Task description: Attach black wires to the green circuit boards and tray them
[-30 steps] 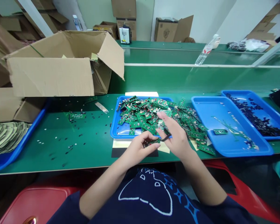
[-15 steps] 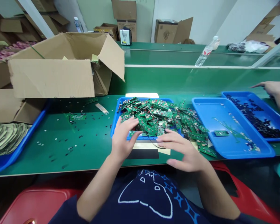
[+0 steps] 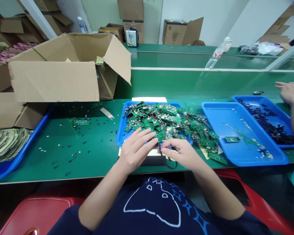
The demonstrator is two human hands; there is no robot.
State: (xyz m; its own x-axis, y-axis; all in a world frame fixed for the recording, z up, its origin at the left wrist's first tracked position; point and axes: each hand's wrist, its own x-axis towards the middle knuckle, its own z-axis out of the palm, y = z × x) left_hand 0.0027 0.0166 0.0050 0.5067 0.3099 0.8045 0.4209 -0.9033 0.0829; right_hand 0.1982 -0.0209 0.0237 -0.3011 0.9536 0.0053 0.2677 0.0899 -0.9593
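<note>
Head view: right hand (image 3: 181, 153) narrow, thumb and forefinger at black strip (image 3: 171, 167); firm grip cannot be told. Left hand (image 3: 134, 151) beside it, palm down, fingers extended; hold hidden. Strip thin, dark, glossless, curling into loop below right hand, before tray (image 3: 121, 130) heaped with green circuit boards (image 3: 170, 119). Versus previous frame: hands closer together, strip loop lower; small item (image 3: 258, 92) now beyond far-right tray (image 3: 271, 106), near co-worker's hand (image 3: 291, 92).
</note>
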